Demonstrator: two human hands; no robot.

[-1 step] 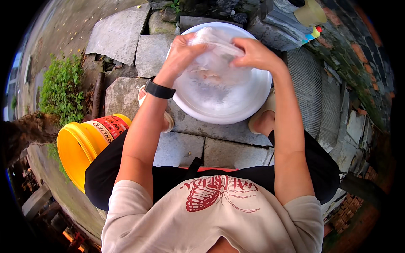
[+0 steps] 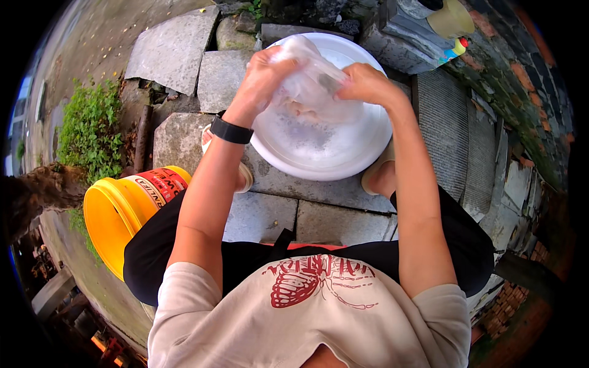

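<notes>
A thin, wet white cloth (image 2: 314, 92) is bunched up between my two hands above a round white basin (image 2: 380, 132). My left hand (image 2: 265, 72) has its fingers closed round the cloth's upper left part. On the other side my right hand (image 2: 365, 84) pinches an edge of it between thumb and fingers, beside a greyish patch on the fabric. The cloth's lower part hangs down into the basin. White suds (image 2: 322, 150) cover the water there. I cannot make out what kind of garment or cloth it is.
A yellow bucket (image 2: 110, 218) with a red label lies tilted by my left leg. Stone slabs (image 2: 261, 214) pave the ground. A grey block (image 2: 399, 46) at the far right bears a beige container (image 2: 452, 23) and a colourful bottle (image 2: 454, 50). Green plants (image 2: 92, 132) grow at the left.
My right hand has shifted slightly, with its fingers turned more downward. The cloth between my hands is stretched and folded differently. Both hands keep their hold.
</notes>
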